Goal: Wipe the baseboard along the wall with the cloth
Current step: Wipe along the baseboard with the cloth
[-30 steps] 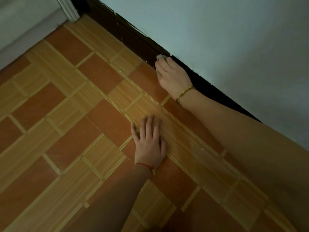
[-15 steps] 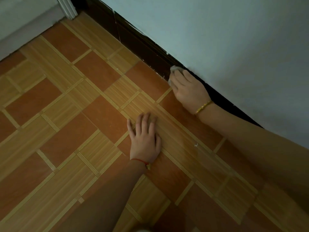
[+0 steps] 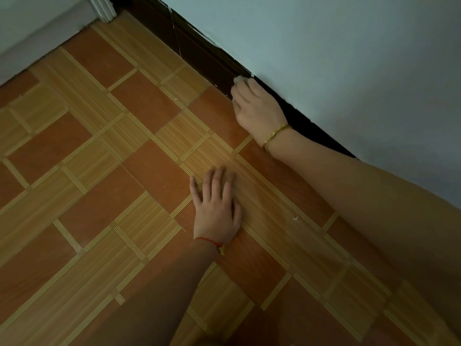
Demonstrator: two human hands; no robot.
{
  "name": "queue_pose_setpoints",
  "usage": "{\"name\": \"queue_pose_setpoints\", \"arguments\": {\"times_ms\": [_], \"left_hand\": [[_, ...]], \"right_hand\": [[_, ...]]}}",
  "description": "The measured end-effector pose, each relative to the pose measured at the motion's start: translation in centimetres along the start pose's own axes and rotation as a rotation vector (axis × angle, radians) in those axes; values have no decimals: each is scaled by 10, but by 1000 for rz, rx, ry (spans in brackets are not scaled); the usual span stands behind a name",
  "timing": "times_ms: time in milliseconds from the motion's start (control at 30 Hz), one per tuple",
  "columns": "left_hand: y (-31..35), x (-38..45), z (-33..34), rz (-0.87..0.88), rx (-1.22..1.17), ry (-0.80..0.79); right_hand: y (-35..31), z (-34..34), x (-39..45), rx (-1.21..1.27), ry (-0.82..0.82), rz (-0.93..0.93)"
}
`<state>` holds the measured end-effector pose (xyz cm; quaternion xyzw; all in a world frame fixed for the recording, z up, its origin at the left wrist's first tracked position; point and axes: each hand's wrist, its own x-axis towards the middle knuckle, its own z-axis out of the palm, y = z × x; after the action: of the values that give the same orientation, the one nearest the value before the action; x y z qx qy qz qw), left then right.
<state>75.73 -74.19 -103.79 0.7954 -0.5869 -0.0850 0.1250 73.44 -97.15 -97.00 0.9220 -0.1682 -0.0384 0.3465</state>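
A dark brown baseboard runs diagonally along the foot of the pale wall, from the top middle down to the right. My right hand, with a gold bracelet, presses a small white cloth against the baseboard; only a bit of cloth shows past the fingertips. My left hand, with a red string at the wrist, lies flat on the tiled floor, fingers spread, holding nothing.
A white door frame and pale panel stand at the top left corner. The floor is orange and wood-pattern tile with a few white specks. My right forearm hides the baseboard to the right.
My right hand with the cloth slid down-right along the baseboard, then back up-left toward the corner. My left hand stays planted on the floor.
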Motion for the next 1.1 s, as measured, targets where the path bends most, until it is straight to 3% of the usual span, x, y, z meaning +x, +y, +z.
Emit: {"name": "queue_pose_setpoints", "arguments": {"times_ms": [133,333,567,733,967,1100], "left_hand": [[-1,0,0,2,-1,-3],[0,-1,1,-3,-13,-9],[0,-2,3,-1,-30,3],[-1,-3,4,-8,-35,9],[1,-4,4,-8,-56,24],[1,-5,4,-5,-69,38]], "right_hand": [[1,1,13,-39,-3,-3],[12,-6,-44,-95,71,-43],[10,-12,-159,-129,-66,46],[12,-23,-199,-1,-111,95],[19,-38,-220,120,83,169],[19,-49,-218,158,59,287]]}}
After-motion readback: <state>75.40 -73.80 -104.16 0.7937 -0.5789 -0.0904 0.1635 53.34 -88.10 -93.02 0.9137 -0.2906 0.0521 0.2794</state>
